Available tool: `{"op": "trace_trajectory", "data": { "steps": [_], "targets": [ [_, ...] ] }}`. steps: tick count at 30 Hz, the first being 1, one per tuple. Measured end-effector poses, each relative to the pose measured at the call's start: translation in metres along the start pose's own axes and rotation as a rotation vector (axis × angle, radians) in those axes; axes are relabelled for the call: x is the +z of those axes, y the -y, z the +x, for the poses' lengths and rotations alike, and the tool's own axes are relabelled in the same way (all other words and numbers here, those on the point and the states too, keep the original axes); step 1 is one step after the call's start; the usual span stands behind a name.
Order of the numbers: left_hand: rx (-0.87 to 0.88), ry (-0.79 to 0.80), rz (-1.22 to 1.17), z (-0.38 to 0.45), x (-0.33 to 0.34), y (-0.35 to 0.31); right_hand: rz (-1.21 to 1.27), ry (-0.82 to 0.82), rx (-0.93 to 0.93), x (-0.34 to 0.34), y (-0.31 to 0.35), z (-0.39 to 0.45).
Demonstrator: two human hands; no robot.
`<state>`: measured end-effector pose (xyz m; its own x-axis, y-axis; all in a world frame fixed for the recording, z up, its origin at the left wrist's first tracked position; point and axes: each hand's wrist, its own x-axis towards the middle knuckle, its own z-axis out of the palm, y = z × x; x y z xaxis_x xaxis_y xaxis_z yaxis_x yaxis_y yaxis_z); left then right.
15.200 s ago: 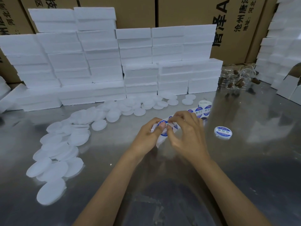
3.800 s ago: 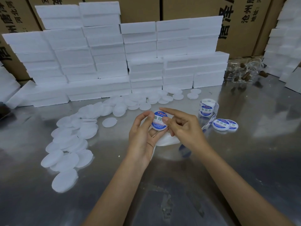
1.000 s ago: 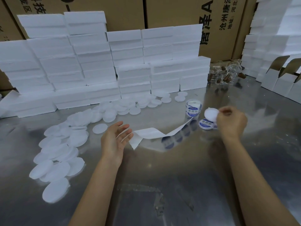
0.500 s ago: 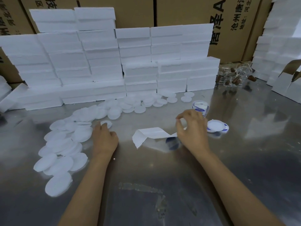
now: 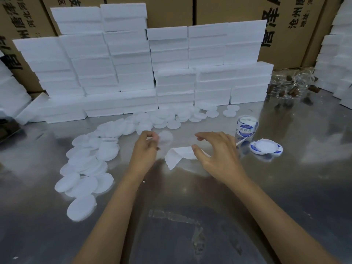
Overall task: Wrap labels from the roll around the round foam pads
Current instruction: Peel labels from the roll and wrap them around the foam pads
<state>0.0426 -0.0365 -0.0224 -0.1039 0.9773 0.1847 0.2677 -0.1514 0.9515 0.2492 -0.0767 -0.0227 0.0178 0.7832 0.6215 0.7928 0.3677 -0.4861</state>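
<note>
My left hand point(image 5: 145, 147) pinches a plain white round foam pad point(image 5: 166, 137) and holds it just above the steel table. My right hand point(image 5: 217, 151) hovers with its fingers spread and loosely curled over the white backing strip point(image 5: 176, 156), holding nothing. That strip trails right to the label roll point(image 5: 247, 126), which stands upright with blue and white labels. To the right of the roll lie labelled pads point(image 5: 265, 147) in a small stack. Several bare pads point(image 5: 85, 164) lie scattered at the left.
Stacks of white foam blocks point(image 5: 171, 73) line the back of the steel table point(image 5: 190, 216), with cardboard boxes point(image 5: 238, 10) behind them. Small glass bottles with brown stoppers point(image 5: 291, 86) lie at the back right. More foam blocks point(image 5: 339, 54) rise at the right edge.
My left hand has lifted a bare pad from the pile and brought it toward the middle. My right hand has left the labelled stack and opened over the backing strip.
</note>
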Motion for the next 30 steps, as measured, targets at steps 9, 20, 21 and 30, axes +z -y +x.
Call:
{"op": "trace_trajectory", "data": {
  "steps": [9, 20, 21, 30],
  "targets": [
    [-0.115, 0.361, -0.551, -0.025, 0.025, -0.038, 0.213, -0.012, 0.017, -0.009, 0.016, 0.000],
    [-0.067, 0.086, -0.251, -0.023, 0.030, -0.022, -0.140, 0.575, 0.231, -0.041, -0.028, 0.012],
    [-0.024, 0.082, -0.211, -0.024, 0.032, -0.022, -0.070, 0.565, 0.241, -0.039, -0.026, 0.011],
    [0.184, 0.180, 0.048, -0.027, 0.042, -0.013, 0.384, 0.576, 0.242, -0.035, -0.006, 0.010]
  ]
}}
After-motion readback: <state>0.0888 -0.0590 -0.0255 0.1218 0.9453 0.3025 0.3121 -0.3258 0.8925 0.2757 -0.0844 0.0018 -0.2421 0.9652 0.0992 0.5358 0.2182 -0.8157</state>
